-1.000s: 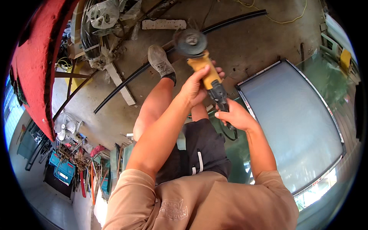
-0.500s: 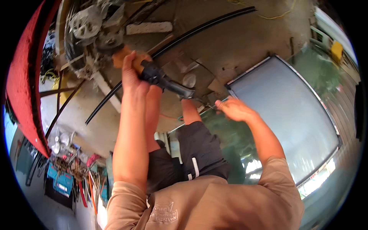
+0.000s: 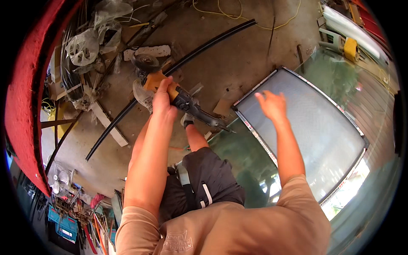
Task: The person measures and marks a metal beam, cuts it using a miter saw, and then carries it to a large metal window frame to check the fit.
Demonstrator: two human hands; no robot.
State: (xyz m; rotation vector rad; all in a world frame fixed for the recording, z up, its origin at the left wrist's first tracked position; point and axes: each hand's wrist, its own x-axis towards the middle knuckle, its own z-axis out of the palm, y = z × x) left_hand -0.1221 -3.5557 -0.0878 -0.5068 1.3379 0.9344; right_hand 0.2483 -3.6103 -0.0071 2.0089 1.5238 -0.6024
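Note:
An angle grinder (image 3: 180,98) with a yellow-orange head and a dark body is in my left hand (image 3: 164,97), whose fingers wrap around its yellow part. Its round disc (image 3: 146,62) points away from me to the upper left, and the rear end tapers toward the glass edge. My right hand (image 3: 273,104) holds nothing; its thumb and fingers are apart over the near-left side of a framed mesh screen (image 3: 310,127). That screen has a dark frame with pale printed tape and lies on a large glass sheet (image 3: 231,153).
A long black strip (image 3: 212,41) crosses the floor beyond the grinder. A white block (image 3: 154,52), plastic bags (image 3: 83,46) and scraps lie at the far left. Near a red panel (image 3: 23,93), a blue case (image 3: 63,225) sits among tools. A yellow cord (image 3: 278,26) runs along the far floor.
My right hand has come away from the grinder's tail end, its fingers opening, and moved up over the screen. My left hand has shifted the grinder slightly right and toward me. The view has shifted too.

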